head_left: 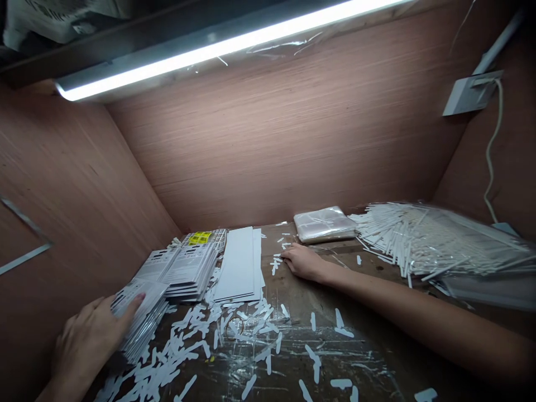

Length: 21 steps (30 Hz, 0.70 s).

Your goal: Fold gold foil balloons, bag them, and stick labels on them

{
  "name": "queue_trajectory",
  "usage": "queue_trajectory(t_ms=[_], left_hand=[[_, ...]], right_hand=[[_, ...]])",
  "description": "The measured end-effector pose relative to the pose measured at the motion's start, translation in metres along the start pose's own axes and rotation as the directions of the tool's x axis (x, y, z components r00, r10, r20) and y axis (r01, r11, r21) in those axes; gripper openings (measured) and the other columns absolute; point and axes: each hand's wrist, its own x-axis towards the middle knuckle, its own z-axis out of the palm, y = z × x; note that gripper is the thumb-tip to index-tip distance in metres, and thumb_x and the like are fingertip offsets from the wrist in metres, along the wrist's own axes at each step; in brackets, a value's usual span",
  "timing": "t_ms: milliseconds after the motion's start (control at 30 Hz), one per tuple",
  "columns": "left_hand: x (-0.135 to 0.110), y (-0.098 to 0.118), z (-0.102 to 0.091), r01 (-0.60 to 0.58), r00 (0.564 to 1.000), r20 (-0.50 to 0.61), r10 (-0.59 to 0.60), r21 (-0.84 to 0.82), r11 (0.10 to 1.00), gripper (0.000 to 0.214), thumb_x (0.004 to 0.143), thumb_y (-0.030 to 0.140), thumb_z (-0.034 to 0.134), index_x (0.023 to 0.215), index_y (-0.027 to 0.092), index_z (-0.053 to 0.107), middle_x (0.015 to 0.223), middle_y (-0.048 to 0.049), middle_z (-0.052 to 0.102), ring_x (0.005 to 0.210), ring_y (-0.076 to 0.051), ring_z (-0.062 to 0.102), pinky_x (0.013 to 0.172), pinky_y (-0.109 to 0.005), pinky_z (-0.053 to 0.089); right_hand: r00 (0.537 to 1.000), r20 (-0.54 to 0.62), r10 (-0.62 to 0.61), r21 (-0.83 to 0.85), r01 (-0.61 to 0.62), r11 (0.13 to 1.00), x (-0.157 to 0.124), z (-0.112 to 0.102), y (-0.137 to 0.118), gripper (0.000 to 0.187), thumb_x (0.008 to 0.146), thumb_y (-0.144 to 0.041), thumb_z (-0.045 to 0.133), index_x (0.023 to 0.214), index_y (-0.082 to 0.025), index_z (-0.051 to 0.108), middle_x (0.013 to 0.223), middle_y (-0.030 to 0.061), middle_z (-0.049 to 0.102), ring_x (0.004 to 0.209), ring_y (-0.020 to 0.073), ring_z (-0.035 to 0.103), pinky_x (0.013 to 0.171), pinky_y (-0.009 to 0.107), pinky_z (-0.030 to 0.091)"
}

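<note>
- The brown table (293, 312) has shiny tape on it.
- A big pile of white sticks (435, 240) lies at the back on the right.
- Printed cards (188, 273) sit in piles beside long white strips (238, 265).
- The left grip (86, 343) is closed on a stack of cards (140, 318).
- The right grip (301, 261) lies open and flat, holding nothing, near small white bits (274, 265).
</note>
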Motion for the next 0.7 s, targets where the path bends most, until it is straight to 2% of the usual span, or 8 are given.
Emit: queue_trajectory(t_ms=[100, 267, 433, 500, 533, 600, 633, 700], left_hand=[[-0.017, 0.029, -0.003, -0.146, 0.989, 0.045, 0.143, 0.063, 0.987, 0.080, 0.086, 0.079, 0.038, 0.128, 0.016, 0.064, 0.141, -0.0162, 0.064, 0.134, -0.037, 0.056, 0.114, -0.048, 0.041], [-0.051, 0.098, 0.000, -0.419, 0.901, 0.047, 0.430, -0.153, 0.895, 0.077, 0.088, 0.071, 0.042, 0.132, 0.012, 0.065, 0.143, -0.0179, 0.062, 0.138, -0.036, 0.052, 0.117, -0.048, 0.040], [-0.082, 0.168, 0.007, -0.629, 0.700, 0.127, 0.703, -0.358, 0.690, 0.064, 0.095, 0.062, 0.048, 0.134, 0.015, 0.066, 0.146, -0.0139, 0.061, 0.140, -0.032, 0.052, 0.118, -0.048, 0.041], [-0.092, 0.182, 0.001, -0.665, 0.627, 0.138, 0.766, -0.416, 0.620, 0.057, 0.096, 0.056, 0.051, 0.133, 0.017, 0.066, 0.144, -0.0132, 0.063, 0.136, -0.032, 0.056, 0.115, -0.047, 0.044], [-0.097, 0.183, -0.004, -0.667, 0.611, 0.136, 0.779, -0.442, 0.600, 0.052, 0.096, 0.054, 0.053, 0.132, 0.019, 0.068, 0.141, -0.0121, 0.065, 0.134, -0.031, 0.058, 0.113, -0.046, 0.046], [-0.105, 0.173, -0.021, -0.621, 0.642, 0.133, 0.755, -0.487, 0.614, 0.044, 0.096, 0.050, 0.056, 0.127, 0.021, 0.070, 0.132, -0.0095, 0.072, 0.125, -0.030, 0.065, 0.108, -0.044, 0.050], [-0.109, 0.162, -0.032, -0.571, 0.684, 0.139, 0.716, -0.508, 0.645, 0.042, 0.095, 0.049, 0.058, 0.124, 0.022, 0.072, 0.125, -0.0083, 0.075, 0.118, -0.029, 0.069, 0.103, -0.043, 0.053], [-0.114, 0.131, -0.053, -0.431, 0.806, 0.129, 0.577, -0.539, 0.723, 0.038, 0.093, 0.050, 0.062, 0.116, 0.023, 0.076, 0.114, -0.0062, 0.079, 0.107, -0.027, 0.073, 0.095, -0.038, 0.056]], right_hand=[[0.999, -0.032, -0.034, 0.046, 0.035, 0.998, -0.004, -0.008, 0.004, 0.027, 0.101, -0.031, 0.061, 0.124, -0.018, 0.068, 0.133, 0.0116, 0.066, 0.121, 0.0253, 0.064, 0.106, 0.048, 0.050], [0.993, -0.110, -0.048, 0.105, 0.060, 0.993, -0.044, -0.039, 0.011, 0.036, 0.097, -0.015, 0.051, 0.125, -0.020, 0.073, 0.135, 0.0092, 0.070, 0.127, 0.0255, 0.063, 0.113, 0.039, 0.046], [0.989, -0.149, 0.003, 0.119, 0.015, 0.993, -0.107, -0.068, 0.016, 0.037, 0.097, -0.019, 0.050, 0.126, -0.022, 0.074, 0.132, 0.0063, 0.072, 0.123, 0.0268, 0.067, 0.110, 0.042, 0.050], [0.988, -0.153, 0.021, 0.134, 0.000, 0.991, -0.131, -0.070, 0.016, 0.035, 0.098, -0.024, 0.051, 0.124, -0.025, 0.075, 0.130, 0.0049, 0.073, 0.122, 0.0282, 0.068, 0.110, 0.046, 0.051], [0.987, -0.160, 0.032, 0.149, -0.008, 0.989, -0.141, -0.068, 0.015, 0.035, 0.098, -0.026, 0.052, 0.123, -0.027, 0.075, 0.129, 0.0039, 0.073, 0.122, 0.0291, 0.068, 0.110, 0.049, 0.051], [0.983, -0.174, 0.058, 0.206, -0.021, 0.978, -0.159, -0.062, 0.010, 0.033, 0.098, -0.031, 0.054, 0.122, -0.031, 0.076, 0.127, 0.0019, 0.074, 0.121, 0.0305, 0.069, 0.108, 0.051, 0.053], [0.984, -0.166, 0.059, 0.220, -0.022, 0.975, -0.165, -0.059, 0.006, 0.033, 0.097, -0.033, 0.056, 0.124, -0.033, 0.075, 0.129, 0.0011, 0.073, 0.121, 0.0312, 0.068, 0.108, 0.052, 0.054], [0.990, -0.139, 0.028, 0.230, 0.004, 0.973, -0.168, -0.053, -0.004, 0.036, 0.095, -0.037, 0.060, 0.128, -0.038, 0.073, 0.133, -0.0001, 0.071, 0.122, 0.0326, 0.068, 0.106, 0.052, 0.057]])
